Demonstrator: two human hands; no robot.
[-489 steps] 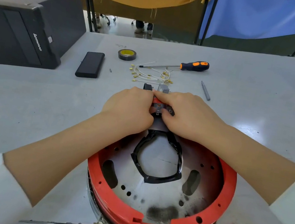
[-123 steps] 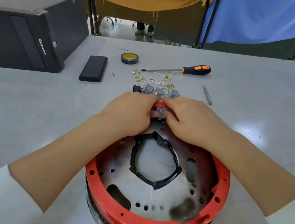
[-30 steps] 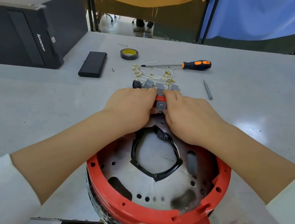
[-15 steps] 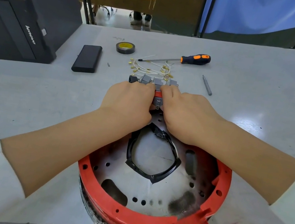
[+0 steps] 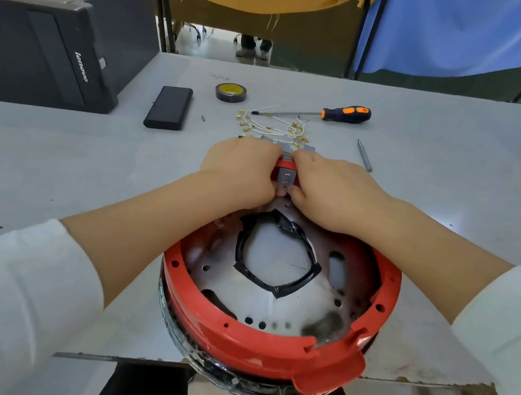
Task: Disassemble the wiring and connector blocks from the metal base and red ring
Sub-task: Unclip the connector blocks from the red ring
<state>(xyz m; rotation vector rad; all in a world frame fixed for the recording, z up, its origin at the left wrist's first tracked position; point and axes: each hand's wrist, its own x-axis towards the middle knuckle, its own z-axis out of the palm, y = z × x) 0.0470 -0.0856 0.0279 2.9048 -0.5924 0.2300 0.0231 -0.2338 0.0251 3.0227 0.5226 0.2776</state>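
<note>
Pinching small grey connector block on round red plastic ring's far rim: left hand & right hand, fingers curled.

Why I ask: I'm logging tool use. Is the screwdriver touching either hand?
Apart. The head view shows the screwdriver lying on the table beyond the white wires, with bare tabletop between it and the left hand and right hand.
</note>
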